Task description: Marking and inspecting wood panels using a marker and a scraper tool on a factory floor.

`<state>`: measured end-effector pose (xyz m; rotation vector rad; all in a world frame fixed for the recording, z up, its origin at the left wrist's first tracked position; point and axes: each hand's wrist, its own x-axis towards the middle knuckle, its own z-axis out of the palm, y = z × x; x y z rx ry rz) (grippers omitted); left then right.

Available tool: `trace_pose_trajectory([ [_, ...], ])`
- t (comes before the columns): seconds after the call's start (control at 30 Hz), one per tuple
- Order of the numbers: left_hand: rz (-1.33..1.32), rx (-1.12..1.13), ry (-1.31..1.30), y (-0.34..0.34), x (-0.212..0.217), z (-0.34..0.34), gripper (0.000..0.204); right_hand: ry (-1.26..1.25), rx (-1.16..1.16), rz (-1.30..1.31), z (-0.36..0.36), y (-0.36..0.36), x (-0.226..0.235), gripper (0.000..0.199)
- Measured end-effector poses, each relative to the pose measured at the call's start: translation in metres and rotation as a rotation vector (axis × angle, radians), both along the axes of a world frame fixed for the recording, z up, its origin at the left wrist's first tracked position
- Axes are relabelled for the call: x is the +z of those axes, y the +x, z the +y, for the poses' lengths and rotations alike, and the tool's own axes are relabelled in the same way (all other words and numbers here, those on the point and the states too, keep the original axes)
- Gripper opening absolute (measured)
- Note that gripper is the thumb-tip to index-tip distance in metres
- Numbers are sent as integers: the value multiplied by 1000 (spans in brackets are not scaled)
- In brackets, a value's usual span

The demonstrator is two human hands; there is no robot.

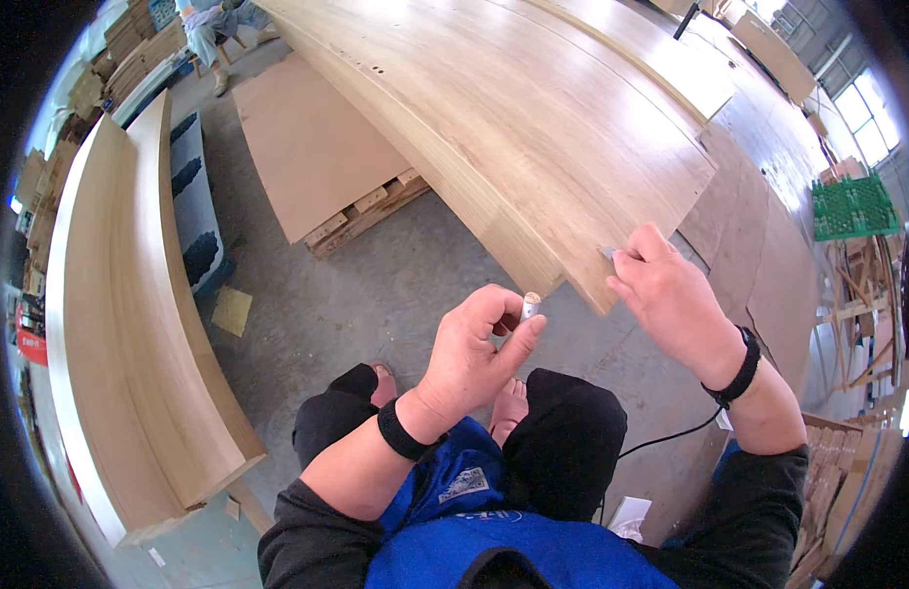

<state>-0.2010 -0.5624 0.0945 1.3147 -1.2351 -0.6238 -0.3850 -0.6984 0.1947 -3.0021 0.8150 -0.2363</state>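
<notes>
My left hand [474, 344] is closed round a short whitish stick [530, 308] with a tan, rough-looking top end. The stick points up between thumb and fingers, apart from the board. At the near right corner of a large wood-grain panel [533, 118], my right hand [665, 290] is closed on a small grey flat-tipped tool [607, 252], perhaps a blade or scraper. Its tip is at the panel's surface near the end edge; whether it touches I cannot tell. Most of the tool is hidden by my fingers.
Long wooden boards [101, 344] stand at the left beside a pale blue bin [194, 196]. A brown sheet [307, 137] lies on a wooden pallet [371, 206]. A green crate [855, 206] is at the right. Another person [219, 25] sits at the far left.
</notes>
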Motion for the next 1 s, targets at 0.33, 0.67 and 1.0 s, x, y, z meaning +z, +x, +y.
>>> trace_pose_trajectory([
  [0.33,-9,-8,15,3,3,2,13,-78,67,87,6,-3,1,20],
  [0.67,31,-2,-20,8,6,8,12,-12,46,-32,8,-2,13,13],
  [1.0,24,-3,-24,11,7,9,12,-56,20,78,7,12,4,19],
])
